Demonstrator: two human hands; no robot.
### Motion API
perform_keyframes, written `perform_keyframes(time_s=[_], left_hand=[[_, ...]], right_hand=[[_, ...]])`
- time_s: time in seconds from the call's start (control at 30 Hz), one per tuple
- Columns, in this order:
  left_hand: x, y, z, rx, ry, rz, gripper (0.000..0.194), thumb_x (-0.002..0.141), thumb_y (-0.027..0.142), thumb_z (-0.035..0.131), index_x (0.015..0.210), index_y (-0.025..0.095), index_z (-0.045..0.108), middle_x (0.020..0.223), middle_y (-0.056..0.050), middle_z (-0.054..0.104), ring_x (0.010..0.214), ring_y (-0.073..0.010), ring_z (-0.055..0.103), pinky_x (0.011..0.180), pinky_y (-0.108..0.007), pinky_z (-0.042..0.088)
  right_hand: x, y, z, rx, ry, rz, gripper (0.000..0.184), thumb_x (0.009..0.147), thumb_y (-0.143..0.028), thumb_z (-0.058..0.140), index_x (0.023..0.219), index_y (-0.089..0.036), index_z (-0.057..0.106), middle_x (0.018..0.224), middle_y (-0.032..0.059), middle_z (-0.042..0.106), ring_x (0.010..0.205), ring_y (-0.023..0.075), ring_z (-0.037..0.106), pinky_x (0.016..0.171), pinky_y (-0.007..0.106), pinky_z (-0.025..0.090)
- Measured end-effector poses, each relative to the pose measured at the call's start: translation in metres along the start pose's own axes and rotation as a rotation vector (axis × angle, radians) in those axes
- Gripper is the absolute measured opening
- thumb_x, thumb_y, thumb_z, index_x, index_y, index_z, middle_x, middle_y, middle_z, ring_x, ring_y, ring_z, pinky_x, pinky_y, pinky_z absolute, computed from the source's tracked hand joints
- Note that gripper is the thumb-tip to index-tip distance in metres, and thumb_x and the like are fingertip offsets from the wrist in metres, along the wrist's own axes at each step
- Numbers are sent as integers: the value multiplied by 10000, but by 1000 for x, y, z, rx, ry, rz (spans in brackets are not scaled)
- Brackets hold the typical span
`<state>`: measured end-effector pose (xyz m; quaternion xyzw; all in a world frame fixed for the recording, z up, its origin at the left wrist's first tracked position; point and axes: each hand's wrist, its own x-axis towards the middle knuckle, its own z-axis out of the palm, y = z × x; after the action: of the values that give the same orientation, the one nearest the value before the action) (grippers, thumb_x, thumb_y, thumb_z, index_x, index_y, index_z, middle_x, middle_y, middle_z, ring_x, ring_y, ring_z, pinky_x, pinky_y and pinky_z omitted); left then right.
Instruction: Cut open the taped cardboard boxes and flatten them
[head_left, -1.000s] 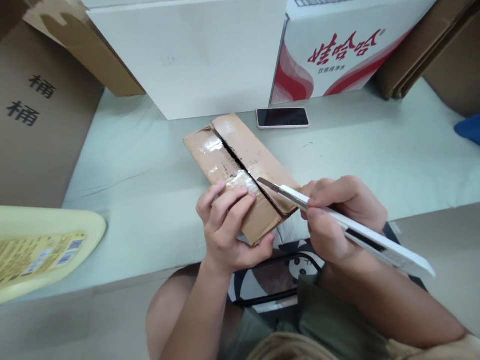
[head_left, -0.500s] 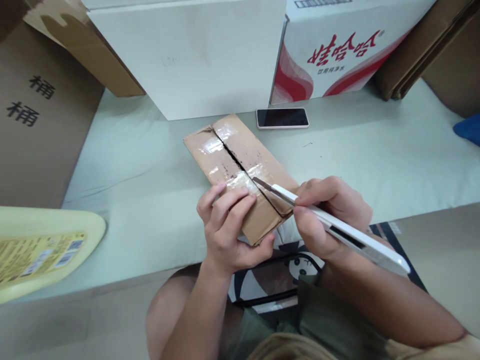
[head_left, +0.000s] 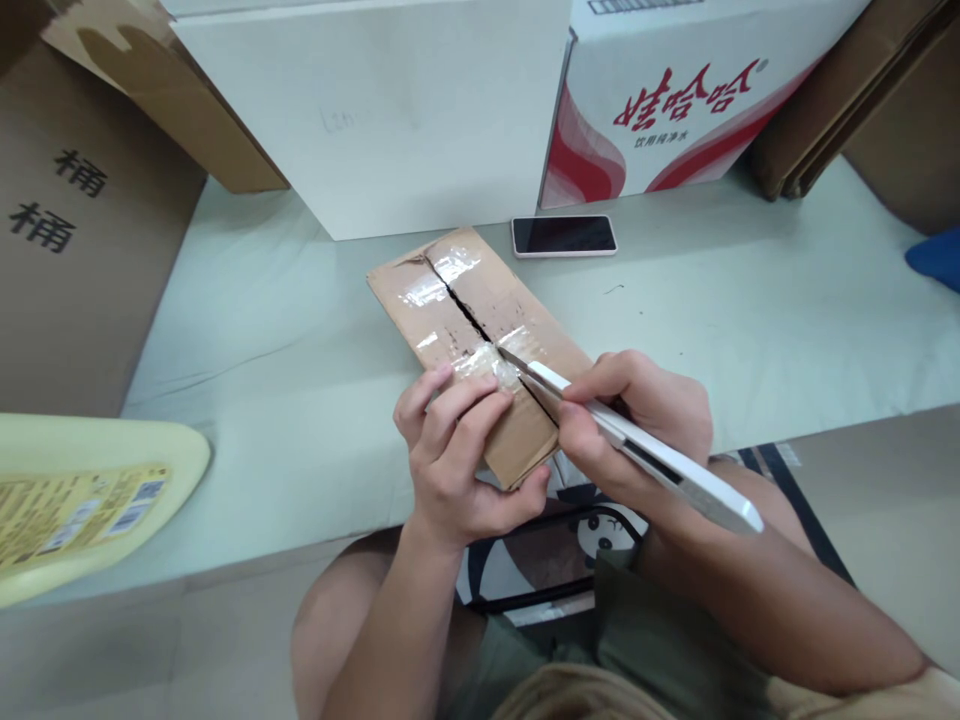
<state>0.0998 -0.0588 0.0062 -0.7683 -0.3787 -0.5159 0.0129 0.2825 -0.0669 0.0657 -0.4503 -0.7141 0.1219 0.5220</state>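
Note:
A small brown cardboard box point(head_left: 517, 300) with clear tape across its top rests partly on the table, its near end toward me. A dark gap runs along the seam between its top flaps. My left hand point(head_left: 457, 450) grips the near left side, fingers on top and thumb at the near end. In my right hand point(head_left: 630, 420) is a white utility knife point(head_left: 660, 460), held with thumb and forefinger near its front. The knife's blade is out, and its tip meets the seam at the taped middle, just beyond my left fingertips.
A phone point(head_left: 564, 235) lies behind the box. Behind it stand a white box point(head_left: 375, 120) and a white-and-red carton point(head_left: 660, 110). Brown cartons point(head_left: 67, 260) are at the left and folded cardboard point(head_left: 817, 110) at the right. A yellow bottle point(head_left: 97, 500) lies at the near left.
My right hand has moved left and slightly forward with the utility knife, bringing the blade tip a little farther along the seam. My left hand and the box have stayed put.

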Motion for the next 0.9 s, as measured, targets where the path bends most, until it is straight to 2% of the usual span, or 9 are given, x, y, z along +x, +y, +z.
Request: perform_keyframes(time_s=[0.17,0.37,0.47,0.57,0.67,0.77,0.9], left_hand=[[0,0,0,-2,-1,2,523,855,553,709,1277,244,696,1144,-121,761,1258,-376,635,1111,-544,499],[-1,-1,1,19,4,2,525,856,561,691,1286,260,691,1136,-117,759,1243,-378,649,1111,-561,501],[0,-2,1,11,18,17,543,871,564,688,1311,248,665,1161,-122,750,1264,-375,642,1108,-560,515],[0,-1,0,10,42,23,579,879,577,678,1349,243,617,1215,-124,720,1245,-361,655,1108,-589,539],[1,0,-1,10,44,-37,490,902,555,633,1305,278,603,1291,-104,668,1236,-350,669,1118,-653,554],[-1,-2,-1,-52,88,-121,516,887,516,649,1338,274,582,1322,-108,624,1261,-359,653,1125,-663,561],[-5,-11,1,-73,196,-146,661,896,662,642,1426,282,530,1296,-124,592,1279,-348,642,1091,-618,594]], right_hand=[[1,2,2,-21,7,-22,181,856,-102,672,850,-254,575,648,-69,598,490,79,469,463,225,365],[2,2,3,-52,6,-45,152,861,-118,664,842,-249,591,656,-63,632,474,76,461,452,232,358],[-3,8,5,46,74,-29,128,878,-158,663,843,-257,590,628,-54,597,460,95,472,436,247,371],[-10,15,11,176,216,17,94,936,-243,666,886,-273,592,637,-38,561,468,124,484,430,280,387],[-13,18,19,314,344,89,128,995,-371,683,961,-290,590,676,-30,551,482,144,511,421,303,405],[-11,15,26,457,365,103,182,1030,-430,688,989,-298,570,662,-49,549,474,146,563,415,289,462],[-6,16,30,544,390,79,266,1051,-541,664,996,-293,587,618,-71,536,418,133,546,389,263,471]])
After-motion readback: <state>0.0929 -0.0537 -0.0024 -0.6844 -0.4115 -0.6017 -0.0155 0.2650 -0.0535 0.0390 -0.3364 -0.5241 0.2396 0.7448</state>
